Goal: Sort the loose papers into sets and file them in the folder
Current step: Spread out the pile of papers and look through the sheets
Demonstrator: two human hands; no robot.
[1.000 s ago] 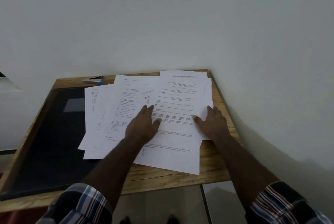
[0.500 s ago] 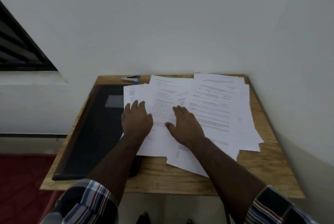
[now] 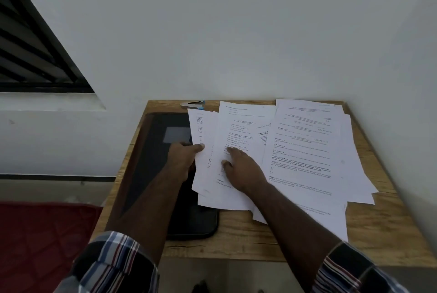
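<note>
Stapler (image 3: 192, 104) on wooden table (image 3: 260, 238)

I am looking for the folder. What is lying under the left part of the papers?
A black folder lies there on the table; its left and near parts show. The papers and the left hand cover its right part.

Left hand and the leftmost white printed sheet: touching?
Touching. The head view shows the left hand gripping the leftmost white printed sheet at its left edge, thumb on top.
</note>
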